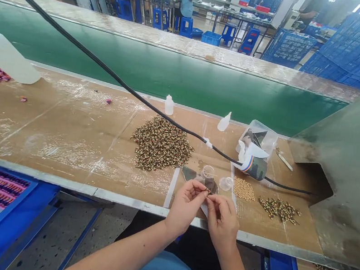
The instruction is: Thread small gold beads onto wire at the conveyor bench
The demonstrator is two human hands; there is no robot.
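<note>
Two hands work close together in the head view: your left hand (184, 208) and right hand (220, 222) pinch a tiny gold-toned piece (208, 191) in their fingertips, just below and right of the heap of metal beads (161, 145). It looks light and slippery, so hold it by its edges.

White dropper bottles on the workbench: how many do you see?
2. One bottle stands behind the bead pile, the other bottle further right, near the clear box. Others may be hidden.
</note>
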